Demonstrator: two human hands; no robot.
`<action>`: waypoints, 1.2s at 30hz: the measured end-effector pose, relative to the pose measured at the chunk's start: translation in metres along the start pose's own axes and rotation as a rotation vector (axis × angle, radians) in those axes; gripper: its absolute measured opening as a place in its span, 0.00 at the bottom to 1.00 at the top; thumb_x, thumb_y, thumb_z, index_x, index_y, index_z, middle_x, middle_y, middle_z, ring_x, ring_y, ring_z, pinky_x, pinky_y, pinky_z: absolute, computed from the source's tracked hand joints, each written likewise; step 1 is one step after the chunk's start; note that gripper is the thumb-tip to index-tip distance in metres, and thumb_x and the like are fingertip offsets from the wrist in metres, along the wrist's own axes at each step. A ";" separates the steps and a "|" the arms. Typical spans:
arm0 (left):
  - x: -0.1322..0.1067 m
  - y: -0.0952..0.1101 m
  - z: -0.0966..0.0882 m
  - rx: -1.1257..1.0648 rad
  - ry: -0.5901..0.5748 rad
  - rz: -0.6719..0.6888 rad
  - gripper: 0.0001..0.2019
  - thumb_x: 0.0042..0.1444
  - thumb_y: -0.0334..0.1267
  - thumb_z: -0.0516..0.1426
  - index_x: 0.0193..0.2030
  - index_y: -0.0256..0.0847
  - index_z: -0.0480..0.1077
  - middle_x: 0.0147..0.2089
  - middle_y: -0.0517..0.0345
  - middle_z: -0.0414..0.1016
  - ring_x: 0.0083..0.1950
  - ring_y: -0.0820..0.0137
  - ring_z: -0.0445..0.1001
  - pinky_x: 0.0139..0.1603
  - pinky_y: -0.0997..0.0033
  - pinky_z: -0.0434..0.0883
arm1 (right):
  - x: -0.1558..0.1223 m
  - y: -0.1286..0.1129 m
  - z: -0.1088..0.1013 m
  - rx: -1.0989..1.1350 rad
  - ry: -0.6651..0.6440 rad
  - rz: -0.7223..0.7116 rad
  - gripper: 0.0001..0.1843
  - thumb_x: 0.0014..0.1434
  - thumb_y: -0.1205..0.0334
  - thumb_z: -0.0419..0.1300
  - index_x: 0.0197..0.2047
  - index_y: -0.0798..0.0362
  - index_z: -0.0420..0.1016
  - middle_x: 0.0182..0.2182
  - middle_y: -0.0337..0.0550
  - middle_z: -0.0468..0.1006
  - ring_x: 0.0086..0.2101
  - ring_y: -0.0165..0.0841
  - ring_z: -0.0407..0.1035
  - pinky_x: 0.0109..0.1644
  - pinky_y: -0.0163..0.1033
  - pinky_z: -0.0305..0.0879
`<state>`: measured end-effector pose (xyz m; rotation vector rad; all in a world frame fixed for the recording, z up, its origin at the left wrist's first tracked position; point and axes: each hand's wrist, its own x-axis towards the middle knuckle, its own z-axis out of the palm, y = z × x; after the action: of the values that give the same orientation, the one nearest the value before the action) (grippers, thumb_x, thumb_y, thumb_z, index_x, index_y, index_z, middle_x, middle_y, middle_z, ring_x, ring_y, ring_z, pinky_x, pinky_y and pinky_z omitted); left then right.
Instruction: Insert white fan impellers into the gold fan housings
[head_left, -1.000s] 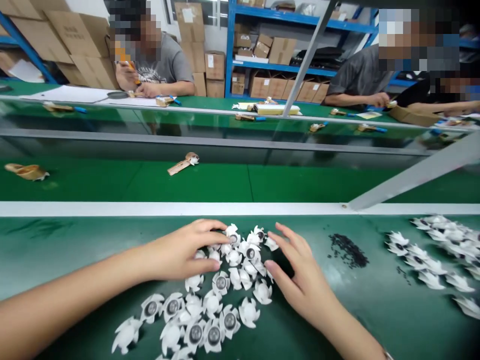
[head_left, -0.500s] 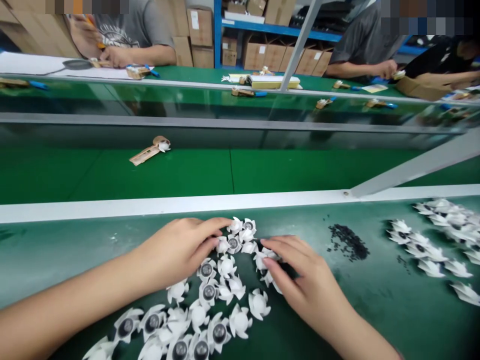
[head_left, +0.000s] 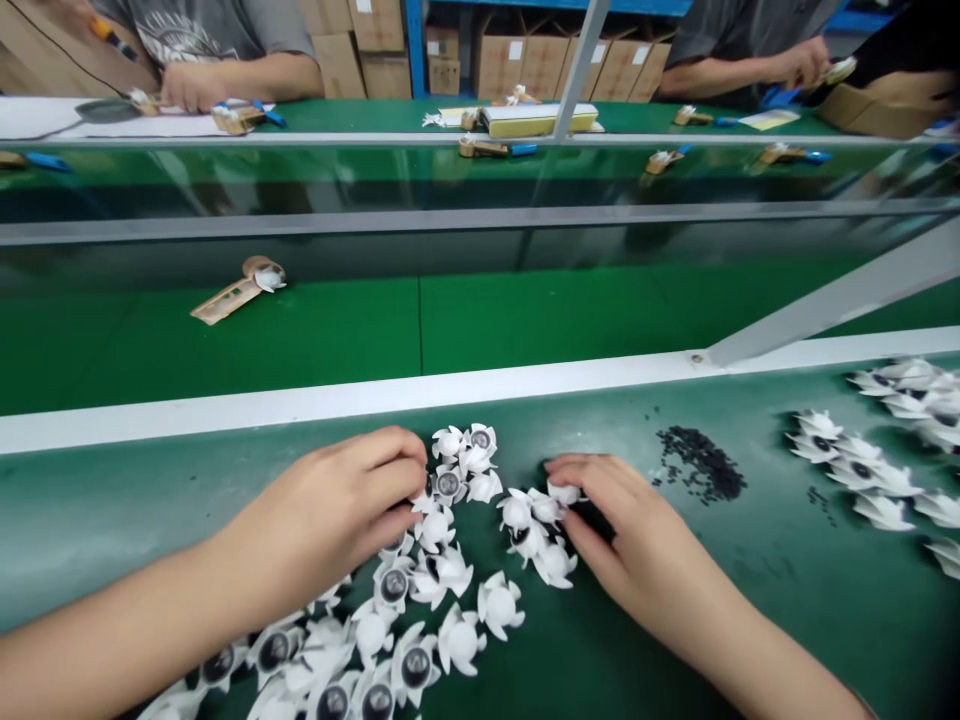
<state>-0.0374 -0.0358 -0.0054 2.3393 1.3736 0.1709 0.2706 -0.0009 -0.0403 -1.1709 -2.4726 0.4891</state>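
The left hand (head_left: 330,490) is curled narrowly over the 9 o'clock side of a loose heap of white petalled plastic pieces (head_left: 394,585), its fingertips set against the pieces, and the right hand (head_left: 622,525) is cupped at the heap's 3 o'clock side, its fingers (head_left: 589,475) laid on the pieces there. Whether either hand is gripping a piece cannot be told, as the fingers hide what lies beneath them. The heap is spread on the green desk (head_left: 750,620), its lower part cut off by the bottom of the view, and a narrow bare gap of desk is left through its middle.

The step in hand is judged to be the sorting of these pieces by touch. Any next move would call for the fingers to be lifted clear of the neighbouring petals, since the pieces lie touching and are easily nudged.

Open room is found at 6 o'clock of the right hand. At 2 o'clock from that hand, a scatter of small black parts (head_left: 701,463) is lying, and at 3 o'clock a second group of white pieces (head_left: 855,465) is spread. At 12 o'clock, movement is bounded by a white edge strip (head_left: 375,400), beyond which a green belt (head_left: 562,320) carries a tan part (head_left: 225,300).
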 end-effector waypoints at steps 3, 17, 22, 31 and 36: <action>-0.005 -0.003 0.001 0.078 0.049 0.068 0.11 0.68 0.38 0.52 0.37 0.41 0.72 0.42 0.53 0.72 0.41 0.65 0.74 0.38 0.64 0.70 | -0.006 0.005 0.000 -0.073 0.211 -0.068 0.07 0.63 0.72 0.58 0.39 0.51 0.73 0.43 0.51 0.79 0.42 0.40 0.77 0.44 0.45 0.77; 0.061 -0.009 -0.009 -0.102 -0.019 0.002 0.10 0.66 0.36 0.53 0.48 0.44 0.75 0.55 0.54 0.75 0.58 0.61 0.71 0.60 0.58 0.67 | 0.012 -0.014 -0.002 0.015 -0.139 -0.176 0.19 0.64 0.75 0.52 0.53 0.52 0.75 0.48 0.51 0.77 0.50 0.46 0.69 0.52 0.56 0.72; 0.060 -0.010 -0.007 -0.167 0.042 -0.020 0.01 0.59 0.32 0.58 0.37 0.41 0.70 0.40 0.59 0.75 0.42 0.68 0.73 0.44 0.68 0.69 | 0.019 0.000 -0.004 -0.039 0.067 -0.183 0.12 0.64 0.76 0.55 0.44 0.57 0.78 0.39 0.52 0.78 0.39 0.41 0.71 0.42 0.47 0.74; 0.045 0.019 -0.011 -0.042 0.083 0.101 0.12 0.66 0.39 0.55 0.53 0.44 0.73 0.40 0.57 0.79 0.40 0.67 0.76 0.40 0.66 0.71 | -0.023 -0.012 -0.012 0.030 -0.031 -0.124 0.14 0.62 0.64 0.63 0.51 0.54 0.78 0.44 0.51 0.80 0.45 0.48 0.72 0.48 0.58 0.72; 0.062 0.020 0.003 0.103 0.070 0.084 0.12 0.67 0.39 0.53 0.52 0.44 0.74 0.47 0.52 0.75 0.47 0.62 0.75 0.44 0.62 0.73 | -0.034 -0.015 -0.003 0.045 -0.010 -0.069 0.07 0.62 0.68 0.61 0.44 0.52 0.76 0.44 0.49 0.80 0.48 0.48 0.72 0.50 0.56 0.70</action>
<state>0.0111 0.0076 -0.0064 2.5001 1.3471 0.2134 0.2822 -0.0366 -0.0371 -1.0651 -2.4875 0.5288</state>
